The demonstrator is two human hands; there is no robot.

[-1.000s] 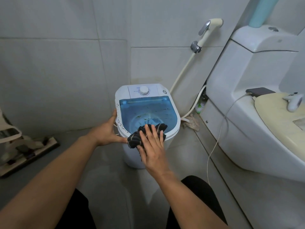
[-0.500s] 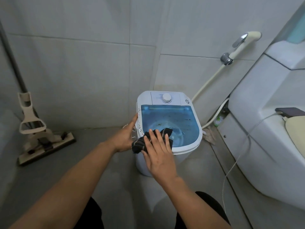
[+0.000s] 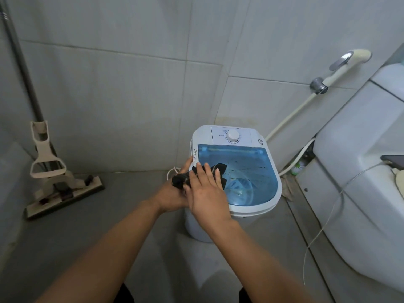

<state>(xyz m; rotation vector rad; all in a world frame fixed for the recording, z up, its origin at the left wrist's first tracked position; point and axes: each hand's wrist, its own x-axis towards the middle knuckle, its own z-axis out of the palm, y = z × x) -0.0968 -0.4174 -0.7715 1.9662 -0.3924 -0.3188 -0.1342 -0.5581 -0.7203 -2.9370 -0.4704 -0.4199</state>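
A small white washing machine [image 3: 251,212] with a blue see-through lid [image 3: 247,171] and a round dial [image 3: 232,136] stands on the grey floor. A dark cloth [image 3: 220,169] lies on the lid's near left corner. My right hand [image 3: 205,193] presses flat on it with straight, spread fingers. My left hand [image 3: 170,196] is against the machine's left side, thumb up by the rim. The bunched left end of the cloth lies over it, and its fingers are hidden.
A toilet [image 3: 358,193] fills the right side, with a phone [image 3: 393,160] on a white cable [image 3: 323,226] on it. A bidet sprayer [image 3: 347,62] hangs on the tiled wall. A flat mop [image 3: 63,191] leans in the left corner.
My right hand has slid the cloth left across the lid until it meets my left hand at the machine's edge. My head has turned left, bringing the mop into view.
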